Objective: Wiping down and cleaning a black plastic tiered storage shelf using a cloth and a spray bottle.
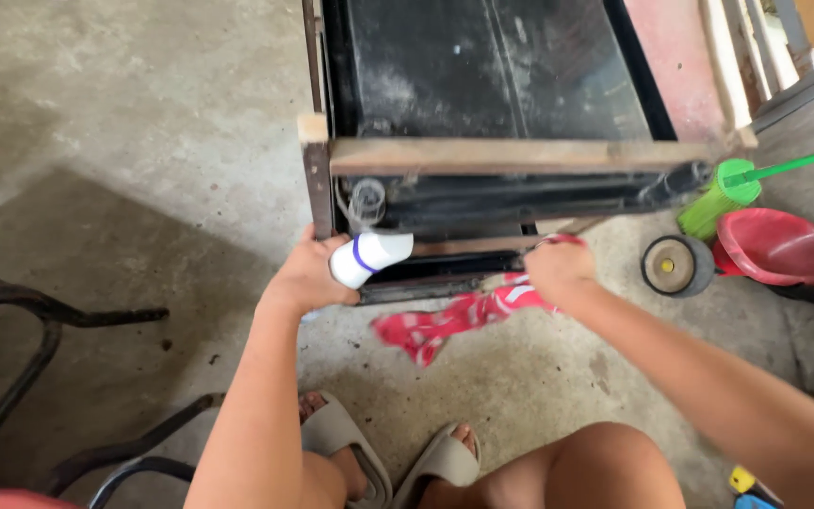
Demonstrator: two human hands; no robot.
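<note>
My left hand [305,276] grips a white pipe elbow [369,257] with a blue band, held against the lower front of a black metal frame [482,203] topped by a wooden bar [520,155]. My right hand [558,269] clutches a red and white cloth [454,320] pressed against the frame's bottom rail; the cloth hangs down to the left. A round black fitting [367,200] sits just above the elbow. My knees and feet in grey sandals [346,443] are below.
Concrete floor [143,141] all round. A black metal chair frame [21,330] lies at the left. At the right stand a small wheel [675,266], a red plastic bowl [774,247] and a green broom [732,193]. A pink wall is behind.
</note>
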